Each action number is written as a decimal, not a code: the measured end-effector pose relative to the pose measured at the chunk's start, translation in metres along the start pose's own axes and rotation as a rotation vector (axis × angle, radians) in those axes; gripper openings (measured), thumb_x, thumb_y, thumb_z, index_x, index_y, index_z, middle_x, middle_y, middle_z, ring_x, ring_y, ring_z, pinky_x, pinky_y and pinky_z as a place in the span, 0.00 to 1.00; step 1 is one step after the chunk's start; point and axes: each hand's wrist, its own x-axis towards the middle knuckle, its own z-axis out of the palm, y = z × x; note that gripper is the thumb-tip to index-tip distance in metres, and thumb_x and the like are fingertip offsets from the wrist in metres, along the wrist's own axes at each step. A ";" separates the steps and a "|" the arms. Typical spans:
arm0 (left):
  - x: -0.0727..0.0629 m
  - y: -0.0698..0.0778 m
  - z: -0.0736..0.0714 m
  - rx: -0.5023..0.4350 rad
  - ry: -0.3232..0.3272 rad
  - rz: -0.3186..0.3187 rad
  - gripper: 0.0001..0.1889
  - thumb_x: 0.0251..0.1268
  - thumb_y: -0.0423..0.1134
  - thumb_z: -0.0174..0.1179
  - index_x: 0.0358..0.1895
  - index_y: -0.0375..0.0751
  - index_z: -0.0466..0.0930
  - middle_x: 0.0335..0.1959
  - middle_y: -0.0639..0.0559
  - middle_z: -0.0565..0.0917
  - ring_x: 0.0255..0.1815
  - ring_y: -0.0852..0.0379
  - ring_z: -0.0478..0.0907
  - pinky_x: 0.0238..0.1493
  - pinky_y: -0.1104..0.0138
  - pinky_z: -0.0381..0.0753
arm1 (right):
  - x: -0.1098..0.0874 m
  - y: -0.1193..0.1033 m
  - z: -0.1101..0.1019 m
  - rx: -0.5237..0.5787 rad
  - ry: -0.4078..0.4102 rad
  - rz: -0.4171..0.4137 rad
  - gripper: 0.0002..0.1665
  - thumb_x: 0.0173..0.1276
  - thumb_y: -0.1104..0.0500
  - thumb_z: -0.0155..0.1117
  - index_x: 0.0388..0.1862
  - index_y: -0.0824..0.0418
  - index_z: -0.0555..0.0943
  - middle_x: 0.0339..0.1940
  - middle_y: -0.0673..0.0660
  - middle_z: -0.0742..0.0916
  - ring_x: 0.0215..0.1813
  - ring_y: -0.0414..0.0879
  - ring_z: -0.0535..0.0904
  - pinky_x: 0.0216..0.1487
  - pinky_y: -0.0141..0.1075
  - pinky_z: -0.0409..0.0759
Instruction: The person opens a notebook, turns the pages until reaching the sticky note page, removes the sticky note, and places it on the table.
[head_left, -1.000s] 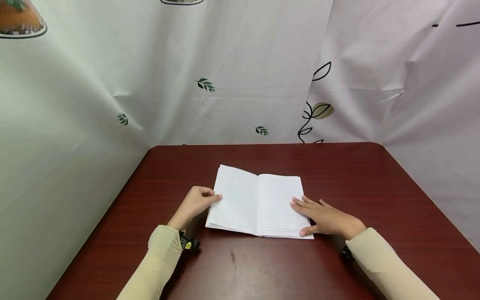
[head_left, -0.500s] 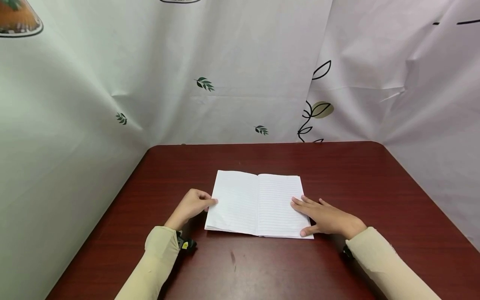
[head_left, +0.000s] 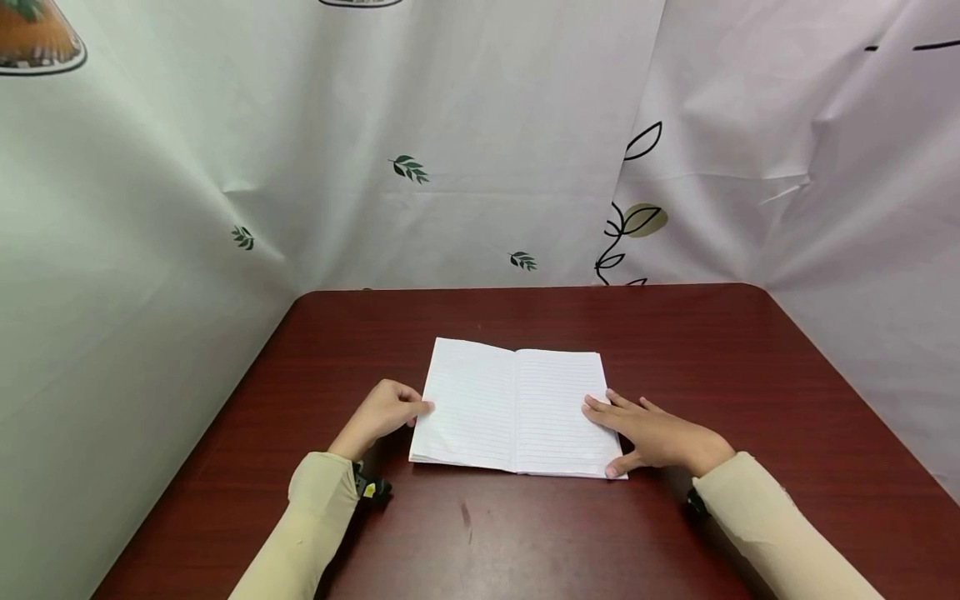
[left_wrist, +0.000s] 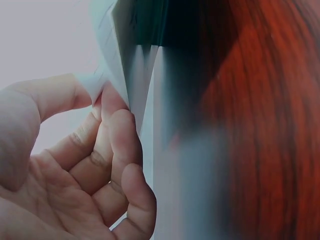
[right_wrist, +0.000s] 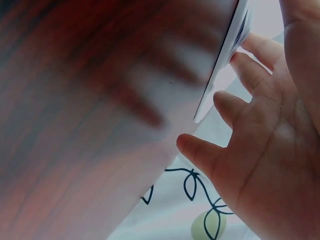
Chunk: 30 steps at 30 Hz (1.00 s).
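An open notebook (head_left: 476,408) with faintly lined white pages lies on the dark red table. At its left edge my left hand (head_left: 382,414) pinches page paper between thumb and curled fingers. The left wrist view shows the pinched pages (left_wrist: 107,55) bent between thumb and forefinger of that hand (left_wrist: 75,165), with more of the notebook behind them. My right hand (head_left: 656,435) rests with spread fingers on the outer edge of the right page. In the right wrist view, fingertips of this hand (right_wrist: 270,135) touch the notebook's edge (right_wrist: 220,65).
The reddish-brown wooden table (head_left: 480,542) has rounded far corners and a small dark mark in front of the notebook. White cloth (head_left: 465,217) printed with leaves hangs behind it and along both sides. A strapped device (head_left: 372,486) sits on the left wrist.
The left page has come down flatter, and my left hand has shifted slightly left and toward me with it. The right hand stays nearly in place, its thumb moving slightly right.
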 end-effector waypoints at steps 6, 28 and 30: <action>0.001 -0.002 0.000 0.007 -0.013 0.015 0.10 0.58 0.40 0.64 0.22 0.39 0.82 0.15 0.54 0.74 0.21 0.59 0.68 0.26 0.67 0.67 | 0.001 -0.001 -0.002 0.009 -0.001 0.003 0.57 0.48 0.36 0.70 0.74 0.59 0.62 0.76 0.59 0.64 0.76 0.65 0.51 0.68 0.68 0.46; 0.003 -0.004 0.001 0.008 -0.023 0.009 0.11 0.58 0.40 0.64 0.21 0.40 0.81 0.14 0.53 0.74 0.20 0.58 0.67 0.26 0.67 0.67 | -0.002 0.000 0.003 -0.028 0.054 -0.010 0.51 0.54 0.37 0.64 0.73 0.59 0.64 0.75 0.59 0.66 0.77 0.65 0.51 0.68 0.68 0.47; 0.003 -0.004 0.002 0.009 -0.023 0.003 0.11 0.58 0.41 0.64 0.21 0.40 0.81 0.14 0.53 0.74 0.20 0.58 0.67 0.26 0.67 0.66 | -0.001 0.000 0.003 -0.033 0.057 -0.011 0.50 0.55 0.36 0.63 0.73 0.59 0.64 0.75 0.58 0.66 0.77 0.65 0.52 0.68 0.68 0.47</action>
